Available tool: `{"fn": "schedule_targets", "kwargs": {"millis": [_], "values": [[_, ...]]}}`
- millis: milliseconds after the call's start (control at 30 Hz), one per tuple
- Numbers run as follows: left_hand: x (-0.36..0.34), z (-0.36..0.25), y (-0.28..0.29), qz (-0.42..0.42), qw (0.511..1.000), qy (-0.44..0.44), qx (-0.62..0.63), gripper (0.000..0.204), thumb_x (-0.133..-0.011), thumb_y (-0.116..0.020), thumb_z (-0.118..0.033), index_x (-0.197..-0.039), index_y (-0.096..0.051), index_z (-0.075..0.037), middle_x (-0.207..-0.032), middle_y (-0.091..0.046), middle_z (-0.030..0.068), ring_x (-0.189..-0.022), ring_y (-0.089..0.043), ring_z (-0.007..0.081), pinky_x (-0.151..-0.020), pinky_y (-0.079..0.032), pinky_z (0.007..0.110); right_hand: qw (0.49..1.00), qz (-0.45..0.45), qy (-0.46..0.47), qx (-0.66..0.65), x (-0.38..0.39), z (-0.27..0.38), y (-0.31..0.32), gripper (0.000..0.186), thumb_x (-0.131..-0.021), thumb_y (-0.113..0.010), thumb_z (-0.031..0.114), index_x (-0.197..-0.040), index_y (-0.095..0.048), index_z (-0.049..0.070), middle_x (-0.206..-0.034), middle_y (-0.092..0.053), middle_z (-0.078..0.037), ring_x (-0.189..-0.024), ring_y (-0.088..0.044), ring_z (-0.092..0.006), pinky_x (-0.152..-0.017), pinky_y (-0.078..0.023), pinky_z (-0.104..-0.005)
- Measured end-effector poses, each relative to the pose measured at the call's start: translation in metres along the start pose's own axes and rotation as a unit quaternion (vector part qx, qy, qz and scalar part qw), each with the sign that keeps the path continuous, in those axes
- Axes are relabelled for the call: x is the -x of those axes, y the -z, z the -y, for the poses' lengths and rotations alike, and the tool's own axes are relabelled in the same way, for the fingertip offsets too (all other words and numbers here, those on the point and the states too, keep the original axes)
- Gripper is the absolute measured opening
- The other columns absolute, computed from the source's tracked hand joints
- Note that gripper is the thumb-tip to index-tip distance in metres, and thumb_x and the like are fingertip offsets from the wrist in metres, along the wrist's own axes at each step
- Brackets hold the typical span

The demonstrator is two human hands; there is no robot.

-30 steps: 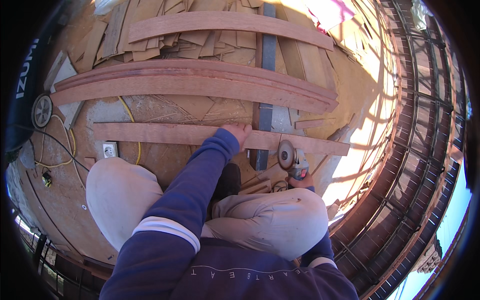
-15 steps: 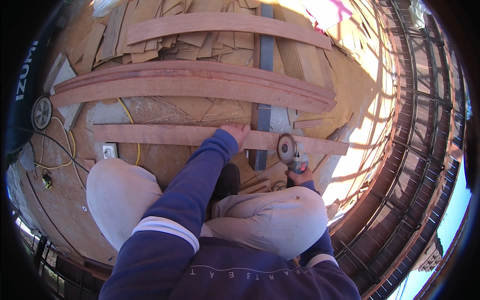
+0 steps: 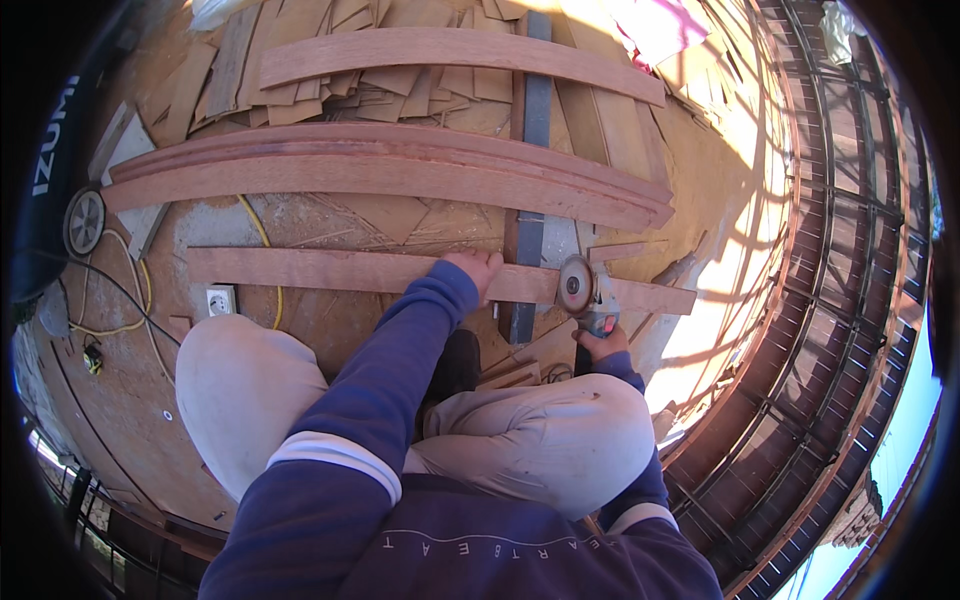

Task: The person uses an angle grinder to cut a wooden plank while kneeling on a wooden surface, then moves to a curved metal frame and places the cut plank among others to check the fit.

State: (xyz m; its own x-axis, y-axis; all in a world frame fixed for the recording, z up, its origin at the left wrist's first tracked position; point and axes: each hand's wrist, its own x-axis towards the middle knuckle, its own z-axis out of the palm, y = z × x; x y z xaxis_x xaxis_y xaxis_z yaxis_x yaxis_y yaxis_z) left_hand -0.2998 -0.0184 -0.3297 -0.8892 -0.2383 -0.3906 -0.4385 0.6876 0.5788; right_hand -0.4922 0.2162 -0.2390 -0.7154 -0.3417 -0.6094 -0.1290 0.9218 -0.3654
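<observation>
My left hand (image 3: 480, 272) grips a long, narrow reddish wooden board (image 3: 260, 266) lying crosswise in front of my knees, over a dark beam (image 3: 520, 320). My right hand (image 3: 600, 340) is closed on an angle grinder (image 3: 598, 308) with a pale disc (image 3: 575, 282), held upon or just over the board, right of my left hand; whether the disc touches it I cannot tell. Beyond the board lie stacked reddish planks (image 3: 390, 170) and a single plank (image 3: 450, 47).
Scrap boards (image 3: 230, 60) pile behind the planks. At left are a dark wheeled tank (image 3: 45, 180), a power socket (image 3: 220, 298), yellow cord (image 3: 277, 310) and a tape measure (image 3: 93, 355). A metal railing (image 3: 820, 250) borders the right side; pink cloth (image 3: 665, 25) lies at top right.
My right hand and the grinder have moved up toward the board and slightly right, and the disc now sits over it. My left hand stays in place.
</observation>
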Motion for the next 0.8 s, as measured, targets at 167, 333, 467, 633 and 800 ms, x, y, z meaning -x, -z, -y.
{"fn": "schedule_targets", "kwargs": {"millis": [167,333,467,633,800], "values": [[0.001,0.000,0.000,-0.003,1.000,-0.002,-0.001,0.054,-0.068,-0.080,-0.028,-0.111,-0.052,-0.009,-0.109,-0.063,0.0118,-0.105,-0.062,0.0287,-0.087,-0.052,0.043,1.000,-0.007,0.000,-0.002,0.005,-0.001,-0.001,0.054,-0.061,-0.083,0.027,-0.102,-0.064,-0.002,-0.093,-0.069,-0.012,-0.084,-0.066,-0.0228,-0.078,-0.052,-0.0348],[0.000,0.001,-0.002,-0.006,1.000,-0.004,0.001,0.054,-0.068,-0.080,-0.028,-0.110,-0.052,-0.009,-0.108,-0.064,0.0120,-0.105,-0.063,0.0287,-0.087,-0.052,0.043,0.999,0.002,-0.020,0.033,0.016,-0.014,-0.001,0.055,-0.060,-0.084,0.030,-0.101,-0.065,-0.002,-0.092,-0.069,-0.012,-0.085,-0.067,-0.0232,-0.078,-0.052,-0.0355],[0.000,0.002,-0.005,-0.013,1.000,-0.005,0.005,0.054,-0.068,-0.079,-0.026,-0.110,-0.052,-0.009,-0.108,-0.063,0.0121,-0.104,-0.063,0.0292,-0.086,-0.052,0.043,0.998,0.017,-0.037,0.040,0.021,-0.024,-0.001,0.055,-0.059,-0.085,0.032,-0.099,-0.066,-0.001,-0.091,-0.070,-0.012,-0.084,-0.067,-0.0226,-0.077,-0.053,-0.0356],[-0.001,0.002,-0.006,-0.014,1.000,-0.006,0.010,0.052,-0.068,-0.078,-0.024,-0.109,-0.052,-0.008,-0.109,-0.063,0.0123,-0.104,-0.063,0.0298,-0.086,-0.053,0.042,0.998,0.017,-0.047,0.042,0.025,-0.023,-0.002,0.055,-0.059,-0.085,0.033,-0.098,-0.066,-0.002,-0.091,-0.070,-0.013,-0.082,-0.068,-0.0231,-0.076,-0.054,-0.0362],[0.000,0.001,-0.003,-0.014,1.000,-0.008,0.012,0.053,-0.068,-0.079,-0.024,-0.111,-0.052,-0.008,-0.109,-0.063,0.0122,-0.105,-0.062,0.0296,-0.086,-0.052,0.042,0.998,0.016,-0.031,0.044,0.023,-0.017,-0.003,0.055,-0.058,-0.085,0.032,-0.097,-0.066,-0.002,-0.090,-0.070,-0.014,-0.082,-0.068,-0.0236,-0.075,-0.053,-0.0364]]}}
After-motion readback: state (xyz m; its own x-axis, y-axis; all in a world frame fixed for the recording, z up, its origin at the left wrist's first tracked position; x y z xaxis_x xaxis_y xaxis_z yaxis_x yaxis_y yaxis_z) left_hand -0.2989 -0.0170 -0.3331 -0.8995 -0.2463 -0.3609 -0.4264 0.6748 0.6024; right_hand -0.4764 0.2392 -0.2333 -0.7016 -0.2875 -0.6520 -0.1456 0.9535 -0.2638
